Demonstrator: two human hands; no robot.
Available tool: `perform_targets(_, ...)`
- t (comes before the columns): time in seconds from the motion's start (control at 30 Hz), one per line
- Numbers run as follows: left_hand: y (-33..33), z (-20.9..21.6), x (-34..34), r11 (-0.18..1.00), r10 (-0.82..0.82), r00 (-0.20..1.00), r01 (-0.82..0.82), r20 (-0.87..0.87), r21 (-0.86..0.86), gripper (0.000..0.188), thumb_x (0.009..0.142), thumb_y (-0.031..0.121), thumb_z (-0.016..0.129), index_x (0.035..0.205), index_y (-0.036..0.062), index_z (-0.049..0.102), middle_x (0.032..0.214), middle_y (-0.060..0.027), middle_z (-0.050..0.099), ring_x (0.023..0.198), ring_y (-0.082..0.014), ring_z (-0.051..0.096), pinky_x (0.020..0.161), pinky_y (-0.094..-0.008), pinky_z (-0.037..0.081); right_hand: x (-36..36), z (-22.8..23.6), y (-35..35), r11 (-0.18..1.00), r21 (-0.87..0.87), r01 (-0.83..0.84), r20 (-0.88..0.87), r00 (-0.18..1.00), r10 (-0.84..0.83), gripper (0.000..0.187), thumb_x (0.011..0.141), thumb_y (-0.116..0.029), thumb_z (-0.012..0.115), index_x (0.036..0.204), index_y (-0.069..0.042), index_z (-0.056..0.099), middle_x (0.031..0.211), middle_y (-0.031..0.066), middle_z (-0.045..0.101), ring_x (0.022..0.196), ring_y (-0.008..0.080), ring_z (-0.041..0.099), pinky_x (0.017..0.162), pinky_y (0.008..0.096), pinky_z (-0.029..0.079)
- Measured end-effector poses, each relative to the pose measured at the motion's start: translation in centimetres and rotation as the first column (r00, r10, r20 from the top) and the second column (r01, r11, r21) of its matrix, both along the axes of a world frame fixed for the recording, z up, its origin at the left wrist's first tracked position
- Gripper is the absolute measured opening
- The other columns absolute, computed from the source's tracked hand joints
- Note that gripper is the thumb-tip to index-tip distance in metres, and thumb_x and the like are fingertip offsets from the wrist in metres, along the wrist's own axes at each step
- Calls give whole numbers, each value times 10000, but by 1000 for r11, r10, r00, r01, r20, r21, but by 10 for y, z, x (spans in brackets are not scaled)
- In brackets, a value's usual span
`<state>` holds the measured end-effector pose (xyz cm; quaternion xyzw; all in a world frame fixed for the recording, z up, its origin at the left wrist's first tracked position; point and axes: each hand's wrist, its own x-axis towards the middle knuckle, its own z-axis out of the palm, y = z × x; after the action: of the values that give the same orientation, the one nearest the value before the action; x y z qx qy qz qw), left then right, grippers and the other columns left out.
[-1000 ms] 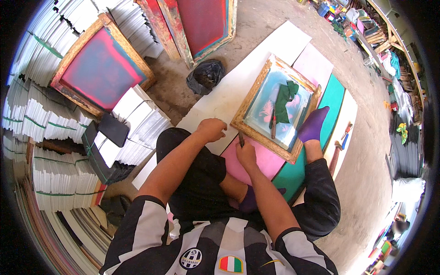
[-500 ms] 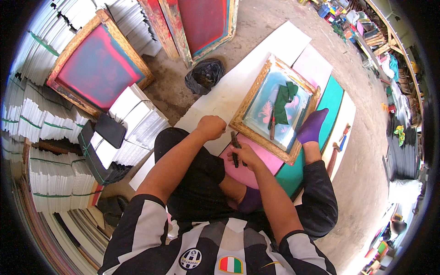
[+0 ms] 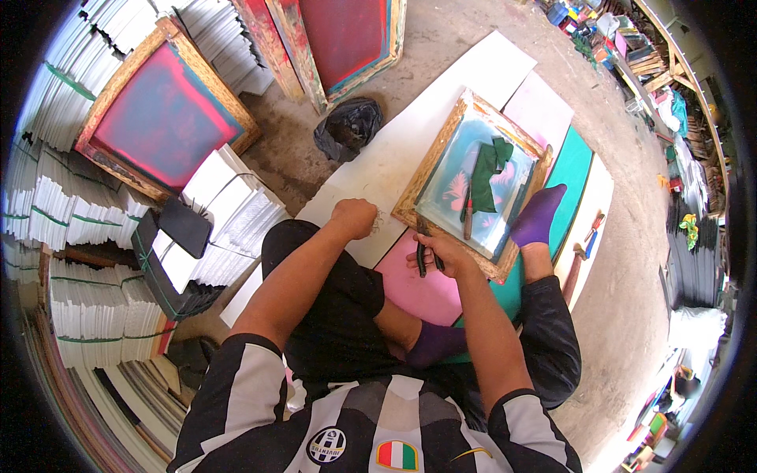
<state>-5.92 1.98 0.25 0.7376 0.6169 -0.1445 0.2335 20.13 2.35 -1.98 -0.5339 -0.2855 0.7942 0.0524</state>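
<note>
A: What are our right fingers doing?

B: We have the right hand (image 3: pixel 449 254) loosely curled around dark pliers (image 3: pixel 422 256); two slim handles stand splayed apart within its fingers; their head points at the near edge of a wooden frame (image 3: pixel 438 150), though whether it touches we cannot tell.

A: And our left?

B: The left hand (image 3: pixel 355 217) is folded into a fist over a smooth white sheet (image 3: pixel 394 158); whether those fingers pinch anything we cannot tell.

A: What textures do we see?

B: Just past the right fingers, rough, mottled wood surrounds a pale blue panel (image 3: pixel 440 211); below them, a flat pink sheet (image 3: pixel 418 292).

A: Containers?

B: Beyond the left fingers, a crumpled black plastic bag (image 3: pixel 347 130) gapes, its inside too dark for us; ahead of the right fingers, the shallow frame bears a limp green cloth (image 3: pixel 490 175) and a slim tool (image 3: pixel 468 221).
</note>
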Motion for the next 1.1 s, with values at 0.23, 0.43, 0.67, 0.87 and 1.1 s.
perform_targets(0.23,2,-18,-5,1000,8,1000,-8,1,-9,244,799,236,707,964,59,731,999,-179,730,939,-357,714,788,-474,581,0,19,16,993,-57,-103,43,993,105,383,1038,-319,487,1261,-8,503,1030,276,696,837,339,731,666,448,607)
perform_targets(0.43,3,-14,-5,998,28,1000,-28,-8,-48,312,803,315,736,1001,74,737,1019,-169,733,957,-349,713,801,-472,577,-8,12,12,986,85,-145,214,969,124,341,997,-292,538,1088,33,586,764,172,652,572,247,625,489,367,504)
perform_targets(0.67,-1,8,3,997,17,1000,-18,-9,-71,319,789,293,742,1020,73,741,1032,-142,731,978,-308,710,818,-424,570,-31,-8,-19,932,360,-40,332,939,-88,231,896,-195,575,879,33,542,638,131,564,451,208,538,394,362,432)
perform_targets(0.87,0,10,4,998,20,1000,-19,9,-63,357,798,345,765,1020,68,739,1019,-148,729,970,-320,708,814,-434,570,-42,-2,-25,915,374,-151,466,883,-45,316,935,-272,572,931,44,589,734,231,641,598,317,660,532,460,529)
perform_targets(1.1,6,2,5,997,-8,999,13,51,-81,325,840,378,723,1007,100,740,1020,-143,721,961,-345,695,801,-478,567,-55,-19,-48,755,558,-345,663,732,-156,427,960,-334,523,1136,38,636,1066,334,649,1045,505,609,904,560,474)
